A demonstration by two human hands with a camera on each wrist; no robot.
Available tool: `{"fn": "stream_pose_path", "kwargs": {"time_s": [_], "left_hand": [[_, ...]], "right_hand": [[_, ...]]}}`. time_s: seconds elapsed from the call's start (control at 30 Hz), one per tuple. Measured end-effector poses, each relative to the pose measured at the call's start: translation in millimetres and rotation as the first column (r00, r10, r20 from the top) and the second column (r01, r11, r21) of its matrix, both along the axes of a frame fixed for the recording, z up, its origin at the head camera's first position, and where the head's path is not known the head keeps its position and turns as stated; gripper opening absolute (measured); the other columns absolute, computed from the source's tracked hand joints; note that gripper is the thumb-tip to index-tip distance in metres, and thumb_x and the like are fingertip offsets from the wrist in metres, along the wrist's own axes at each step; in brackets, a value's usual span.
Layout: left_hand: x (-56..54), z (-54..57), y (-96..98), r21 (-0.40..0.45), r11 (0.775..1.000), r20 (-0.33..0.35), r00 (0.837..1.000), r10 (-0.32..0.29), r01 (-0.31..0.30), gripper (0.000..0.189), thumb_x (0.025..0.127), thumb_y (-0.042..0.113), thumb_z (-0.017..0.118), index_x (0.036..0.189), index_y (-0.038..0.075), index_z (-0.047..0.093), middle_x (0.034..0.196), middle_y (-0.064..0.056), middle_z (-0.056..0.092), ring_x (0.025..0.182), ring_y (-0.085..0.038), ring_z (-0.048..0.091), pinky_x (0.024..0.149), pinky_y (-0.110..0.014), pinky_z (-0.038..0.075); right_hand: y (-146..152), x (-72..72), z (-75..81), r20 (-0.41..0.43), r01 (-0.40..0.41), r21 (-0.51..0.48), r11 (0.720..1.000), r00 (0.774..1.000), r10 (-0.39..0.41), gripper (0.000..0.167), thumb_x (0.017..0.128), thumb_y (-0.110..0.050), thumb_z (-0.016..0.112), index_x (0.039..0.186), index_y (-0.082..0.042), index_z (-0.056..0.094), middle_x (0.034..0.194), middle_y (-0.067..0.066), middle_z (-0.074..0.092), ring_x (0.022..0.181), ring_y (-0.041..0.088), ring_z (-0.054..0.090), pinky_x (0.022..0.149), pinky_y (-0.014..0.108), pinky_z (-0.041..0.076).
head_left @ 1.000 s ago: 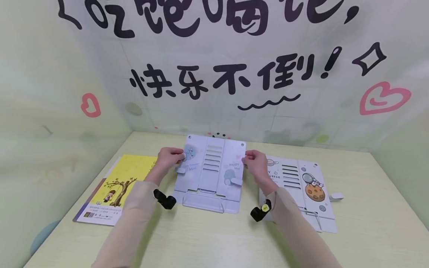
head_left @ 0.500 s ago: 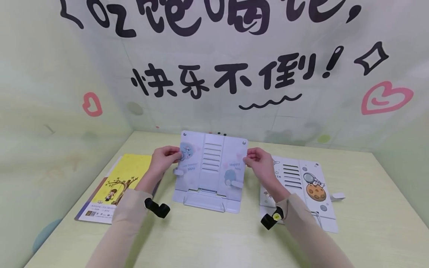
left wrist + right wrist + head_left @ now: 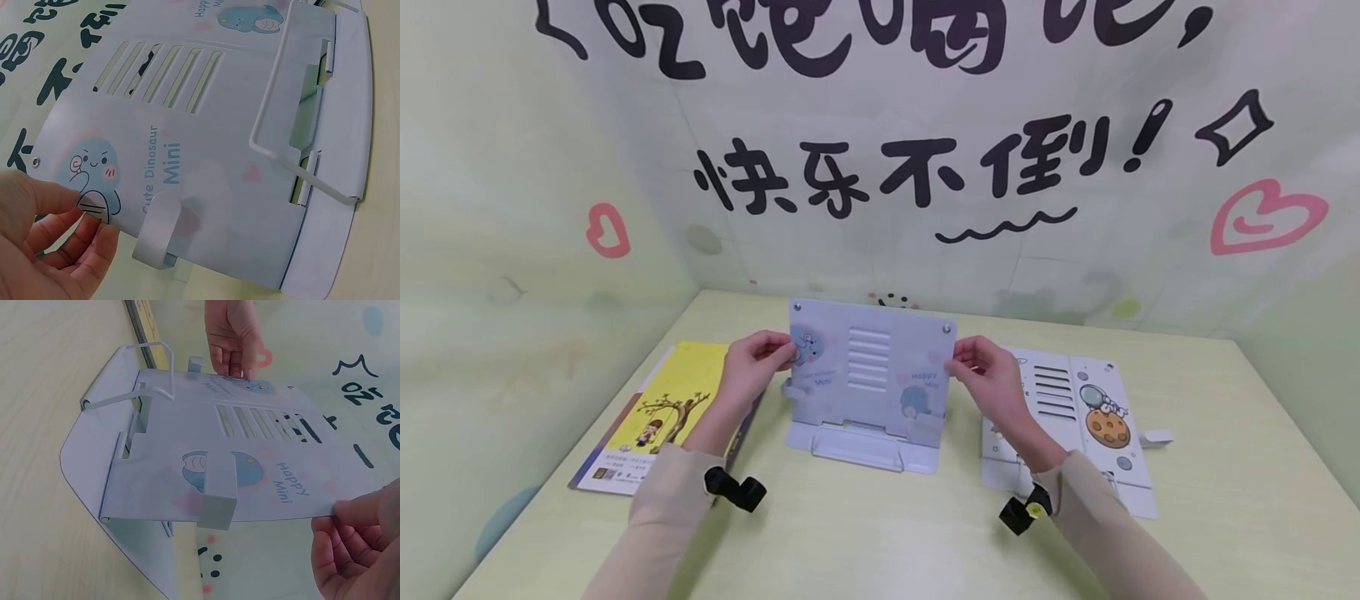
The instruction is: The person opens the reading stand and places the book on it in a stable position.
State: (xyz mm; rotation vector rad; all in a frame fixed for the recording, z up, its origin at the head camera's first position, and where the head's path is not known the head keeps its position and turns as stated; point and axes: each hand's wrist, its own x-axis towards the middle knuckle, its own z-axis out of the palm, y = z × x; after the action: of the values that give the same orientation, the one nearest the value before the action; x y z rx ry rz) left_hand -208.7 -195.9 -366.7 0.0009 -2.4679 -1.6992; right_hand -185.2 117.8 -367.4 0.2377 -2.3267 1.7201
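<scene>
A pale blue-grey metal book stand (image 3: 868,375) with dinosaur prints rests on the table, its slotted back panel tilted up from a flat base (image 3: 857,450). My left hand (image 3: 752,362) pinches the panel's left edge, thumb on the dinosaur print (image 3: 97,172). On the opposite edge, my right hand (image 3: 988,375) pinches the panel between thumb and fingers, beyond the "Happy Mini" lettering (image 3: 292,481). A page clip (image 3: 159,228) sticks out below the left hand, and another clip (image 3: 219,490) sits on the right side. The wire lip (image 3: 857,450) lies along the front.
A second book stand (image 3: 1097,417) with an astronaut print lies flat at the right, partly behind the right forearm. Yellow-covered books (image 3: 658,408) lie at the left, partly covered by the left forearm. A printed backdrop (image 3: 880,258) rises behind the wooden table (image 3: 880,542).
The back panel of the dinosaur book stand has swung up more steeply off its base, both hands still pinching its edges. The hands and forearms have spread slightly apart.
</scene>
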Motion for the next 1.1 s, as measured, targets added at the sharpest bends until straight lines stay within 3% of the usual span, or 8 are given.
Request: {"fn": "stream_pose_path", "kwargs": {"time_s": [0.23, 0.4, 0.57, 0.73, 0.97, 1.1], "left_hand": [[7.0, 0.4, -0.9, 0.023, 1.000, -0.041, 0.999, 0.020, -0.019, 0.032, 0.092, 0.021, 0.060, 0.103, -0.009, 0.063, 0.085, -0.010, 0.063, 0.071, -0.006, 0.060, 0.070, -0.020, 0.053], [10.4, 4.1, 2.5, 0.126, 0.989, -0.052, 0.995, 0.083, -0.076, 0.032, 0.093, 0.019, 0.060, 0.102, -0.011, 0.062, 0.078, 0.002, 0.063, 0.070, -0.006, 0.060, 0.069, -0.021, 0.053], [12.1, 11.9, 7.8, 0.283, 0.950, -0.138, 0.975, 0.176, -0.131, 0.026, 0.092, 0.013, 0.060, 0.103, -0.010, 0.061, 0.075, 0.012, 0.063, 0.071, -0.007, 0.061, 0.069, -0.018, 0.052], [11.3, 17.8, 13.0, 0.369, 0.917, -0.204, 0.950, 0.238, -0.150, 0.024, 0.088, 0.014, 0.065, 0.101, -0.007, 0.066, 0.078, 0.007, 0.066, 0.069, -0.010, 0.063, 0.071, -0.021, 0.053], [9.1, 19.3, 16.3, 0.474, 0.866, -0.185, 0.943, 0.276, -0.160, 0.009, 0.083, 0.013, 0.070, 0.089, 0.008, 0.073, 0.078, 0.005, 0.069, 0.066, -0.008, 0.063, 0.068, -0.020, 0.053], [6.8, 19.0, 16.7, 0.515, 0.846, -0.179, 0.947, 0.265, -0.139, 0.004, 0.082, 0.014, 0.072, 0.085, 0.013, 0.074, 0.079, 0.001, 0.069, 0.065, -0.010, 0.064, 0.068, -0.021, 0.053]], "right_hand": [[1.5, 7.4, 1.3, -0.051, -0.030, 0.026, 0.999, 0.998, 0.031, 0.008, 0.083, 0.003, 0.066, 0.091, 0.003, 0.064, 0.082, 0.013, 0.064, 0.070, 0.015, 0.058, 0.063, 0.018, 0.048], [1.7, 11.6, 2.2, -0.076, -0.044, 0.047, 0.998, 0.996, 0.047, 0.008, 0.083, 0.003, 0.067, 0.090, 0.002, 0.064, 0.082, 0.012, 0.064, 0.070, 0.015, 0.059, 0.064, 0.020, 0.050], [1.8, 14.8, 1.1, -0.101, -0.052, 0.058, 0.997, 0.993, 0.057, 0.008, 0.082, 0.004, 0.067, 0.089, 0.002, 0.064, 0.081, 0.011, 0.064, 0.070, 0.014, 0.060, 0.063, 0.020, 0.050], [2.1, 16.6, -0.9, -0.137, -0.053, 0.065, 0.996, 0.989, 0.061, 0.008, 0.081, 0.005, 0.068, 0.088, 0.002, 0.064, 0.079, 0.011, 0.064, 0.068, 0.012, 0.058, 0.060, 0.019, 0.049], [1.6, 21.2, 1.5, -0.163, -0.057, 0.089, 0.994, 0.984, 0.071, 0.008, 0.081, 0.003, 0.069, 0.088, 0.001, 0.064, 0.079, 0.009, 0.063, 0.066, 0.013, 0.056, 0.058, 0.019, 0.047], [1.5, 22.1, 1.3, -0.163, -0.043, 0.100, 0.994, 0.985, 0.059, 0.009, 0.081, 0.003, 0.069, 0.088, 0.001, 0.065, 0.079, 0.008, 0.064, 0.067, 0.014, 0.056, 0.058, 0.020, 0.047]]}}
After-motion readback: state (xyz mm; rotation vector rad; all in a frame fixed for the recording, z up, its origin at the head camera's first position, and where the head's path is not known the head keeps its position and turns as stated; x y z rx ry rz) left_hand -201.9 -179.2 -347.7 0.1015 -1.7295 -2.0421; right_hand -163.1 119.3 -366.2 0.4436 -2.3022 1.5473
